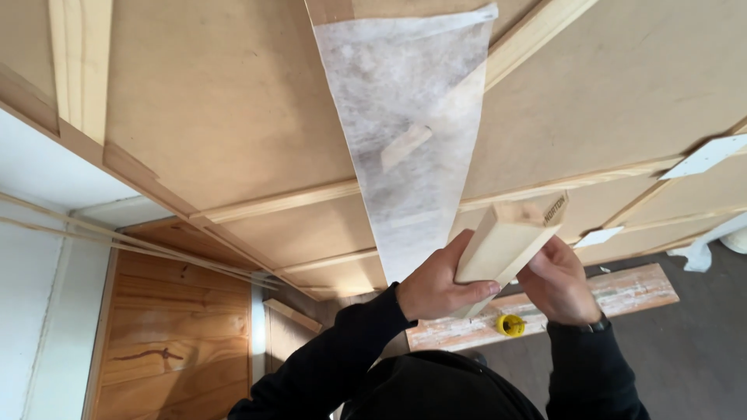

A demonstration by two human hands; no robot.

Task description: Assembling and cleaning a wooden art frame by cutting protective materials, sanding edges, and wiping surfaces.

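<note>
Gripping a wooden sanding block below the panelled wall's white fabric strip, left hand and right hand fingers clamp it, unapplied.

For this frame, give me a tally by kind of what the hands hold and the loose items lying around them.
Wooden block, gripped by the left hand and right hand: 1
White fabric strip on the panel: 1
Paint-stained plank on the floor: 1
Yellow round item on the plank: 1
Total: 4
</note>
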